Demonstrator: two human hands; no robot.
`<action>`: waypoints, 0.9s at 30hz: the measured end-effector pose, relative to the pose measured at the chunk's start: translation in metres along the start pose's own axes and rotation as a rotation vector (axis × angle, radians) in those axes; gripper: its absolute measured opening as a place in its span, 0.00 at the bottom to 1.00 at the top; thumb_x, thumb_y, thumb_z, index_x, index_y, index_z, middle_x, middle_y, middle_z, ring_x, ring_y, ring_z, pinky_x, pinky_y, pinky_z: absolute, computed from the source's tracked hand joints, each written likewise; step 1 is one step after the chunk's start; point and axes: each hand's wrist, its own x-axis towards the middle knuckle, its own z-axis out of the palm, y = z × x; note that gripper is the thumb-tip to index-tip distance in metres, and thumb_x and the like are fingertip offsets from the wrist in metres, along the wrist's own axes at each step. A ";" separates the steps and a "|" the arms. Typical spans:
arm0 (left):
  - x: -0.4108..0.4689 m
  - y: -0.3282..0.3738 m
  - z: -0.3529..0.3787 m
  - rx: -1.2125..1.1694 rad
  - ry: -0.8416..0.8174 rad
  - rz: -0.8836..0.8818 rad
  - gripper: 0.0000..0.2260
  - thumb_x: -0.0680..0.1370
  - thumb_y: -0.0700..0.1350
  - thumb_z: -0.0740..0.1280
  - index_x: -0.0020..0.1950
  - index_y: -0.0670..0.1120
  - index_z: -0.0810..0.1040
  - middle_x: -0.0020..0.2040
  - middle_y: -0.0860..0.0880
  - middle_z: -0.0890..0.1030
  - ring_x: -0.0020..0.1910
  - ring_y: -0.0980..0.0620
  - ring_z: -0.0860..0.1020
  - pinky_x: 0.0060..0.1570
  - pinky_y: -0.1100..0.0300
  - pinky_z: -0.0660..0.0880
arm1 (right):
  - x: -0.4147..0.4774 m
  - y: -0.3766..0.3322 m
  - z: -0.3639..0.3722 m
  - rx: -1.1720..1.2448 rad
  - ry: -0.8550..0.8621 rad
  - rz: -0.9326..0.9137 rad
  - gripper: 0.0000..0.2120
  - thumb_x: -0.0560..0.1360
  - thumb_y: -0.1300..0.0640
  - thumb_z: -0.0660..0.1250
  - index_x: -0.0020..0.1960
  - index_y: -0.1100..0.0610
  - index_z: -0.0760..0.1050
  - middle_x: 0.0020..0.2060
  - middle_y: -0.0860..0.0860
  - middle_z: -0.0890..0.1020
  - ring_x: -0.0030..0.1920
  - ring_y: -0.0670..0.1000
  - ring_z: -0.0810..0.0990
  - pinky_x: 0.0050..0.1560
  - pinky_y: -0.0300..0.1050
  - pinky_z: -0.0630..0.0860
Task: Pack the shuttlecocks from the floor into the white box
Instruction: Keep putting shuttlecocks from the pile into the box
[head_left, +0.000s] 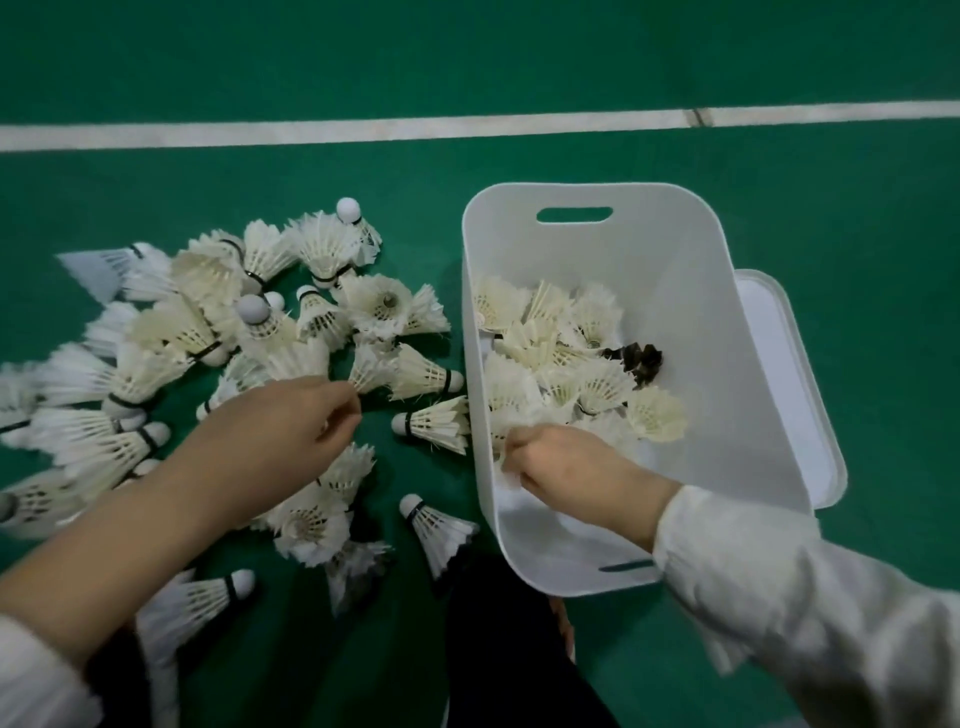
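Several white feather shuttlecocks (218, 332) lie scattered on the green floor at the left. The white box (737, 364) stands to their right with several shuttlecocks (566, 364) inside. My left hand (291, 421) hovers over the pile and pinches the feathers of one shuttlecock (371, 371) with its fingertips. My right hand (561, 462) is inside the box near its left wall, fingers curled round a shuttlecock (511, 423) that is mostly hidden by the hand.
A white lid (795, 395) lies under the box's right side. A dark crumpled scrap (639, 358) sits among the shuttlecocks in the box. A white court line (467, 127) crosses the floor beyond. My dark-clothed leg (509, 649) is at the bottom centre.
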 end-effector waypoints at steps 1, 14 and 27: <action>-0.001 -0.002 0.000 0.007 -0.001 0.006 0.07 0.78 0.51 0.57 0.49 0.53 0.75 0.45 0.56 0.78 0.41 0.55 0.76 0.42 0.53 0.75 | 0.005 0.000 0.005 -0.041 -0.026 -0.014 0.13 0.74 0.65 0.60 0.55 0.59 0.78 0.55 0.53 0.76 0.51 0.56 0.78 0.51 0.51 0.75; -0.025 -0.022 -0.048 0.429 -0.251 0.377 0.12 0.80 0.53 0.49 0.56 0.52 0.69 0.51 0.55 0.74 0.49 0.54 0.74 0.46 0.59 0.73 | -0.021 -0.032 -0.083 -0.143 -0.123 0.100 0.15 0.78 0.53 0.59 0.64 0.50 0.69 0.60 0.47 0.75 0.59 0.50 0.75 0.54 0.44 0.73; -0.072 -0.165 -0.064 0.261 -0.143 0.063 0.09 0.79 0.52 0.56 0.54 0.53 0.73 0.51 0.56 0.77 0.47 0.55 0.75 0.44 0.57 0.74 | 0.102 -0.170 -0.105 -0.143 0.000 -0.076 0.12 0.77 0.55 0.57 0.58 0.57 0.71 0.53 0.54 0.75 0.54 0.56 0.76 0.51 0.51 0.75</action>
